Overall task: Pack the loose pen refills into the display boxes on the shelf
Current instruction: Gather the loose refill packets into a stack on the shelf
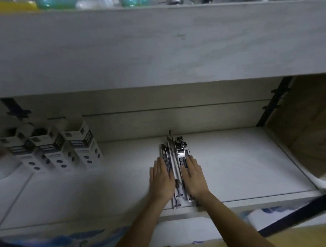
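Observation:
A pile of loose pen refills (pixel 176 161) in black-and-white wrappers lies on the white shelf (pixel 236 166), pointing away from me. My left hand (pixel 161 177) presses flat against the pile's left side, fingers straight. My right hand (pixel 194 176) presses flat against its right side, fingertips over a wrapper. The two palms squeeze the refills into a narrow bundle. Three upright display boxes (pixel 55 147), white with dark labels and open tops, stand in a row at the shelf's left back, well apart from my hands.
A thick shelf board (pixel 154 44) overhangs above, with coloured and grey items on top. A brown side panel (pixel 306 127) and black bracket close the right. Blue-and-white packets (pixel 70 241) lie below the shelf's front edge.

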A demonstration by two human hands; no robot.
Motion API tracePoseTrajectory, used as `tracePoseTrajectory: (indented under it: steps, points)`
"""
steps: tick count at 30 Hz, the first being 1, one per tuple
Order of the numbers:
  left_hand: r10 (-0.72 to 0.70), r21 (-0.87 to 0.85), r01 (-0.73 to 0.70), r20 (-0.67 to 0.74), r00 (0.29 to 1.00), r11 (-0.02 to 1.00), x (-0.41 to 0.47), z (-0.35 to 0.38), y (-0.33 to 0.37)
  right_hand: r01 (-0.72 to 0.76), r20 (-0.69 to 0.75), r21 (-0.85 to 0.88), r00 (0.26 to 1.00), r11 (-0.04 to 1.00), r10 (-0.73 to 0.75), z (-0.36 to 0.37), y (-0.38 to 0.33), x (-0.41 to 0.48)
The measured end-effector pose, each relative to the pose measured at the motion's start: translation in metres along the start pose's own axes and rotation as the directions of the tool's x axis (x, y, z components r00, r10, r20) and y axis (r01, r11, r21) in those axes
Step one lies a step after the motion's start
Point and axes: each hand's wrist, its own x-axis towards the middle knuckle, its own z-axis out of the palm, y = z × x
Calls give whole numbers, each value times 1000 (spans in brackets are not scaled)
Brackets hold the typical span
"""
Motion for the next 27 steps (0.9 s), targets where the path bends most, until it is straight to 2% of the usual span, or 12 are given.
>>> tracePoseTrajectory:
  steps: [3,6,8,10,12,15,18,21,25,27]
  points:
    - [11,-36,-10,27,1000,999,1,-7,-7,-14,64,-15,998,1000,15,1,-3,0]
    - [11,-200,-6,24,1000,980,4,-15,-13,-44,100,100,994,994,34,-10,-5,1]
    - [39,-233,-43,-20,999,972,5,-17,-15,-58,73,196,996,979,45,-16,-7,3]
    - [126,-196,-135,-56,990,971,9,-15,-15,-47,65,212,997,976,34,-15,-10,7]
    - [188,-104,-189,-14,982,977,11,-10,-11,-11,73,125,997,992,2,-7,-8,11]
    - [200,70,-200,0,980,977,9,-4,-9,12,46,52,999,999,-14,5,-4,14]
    - [197,96,-193,-32,980,976,2,-2,-11,28,41,52,999,998,-30,8,-1,11]
    - [175,-77,-180,-68,982,981,0,-1,-13,8,68,117,998,993,-16,3,-3,6]
    - [25,-388,-96,-184,983,917,-3,-3,-18,-62,33,362,998,930,54,-13,-10,-5]
    - [13,-391,-76,-162,987,917,-1,-4,-17,-54,24,353,999,934,48,-13,-9,-7]
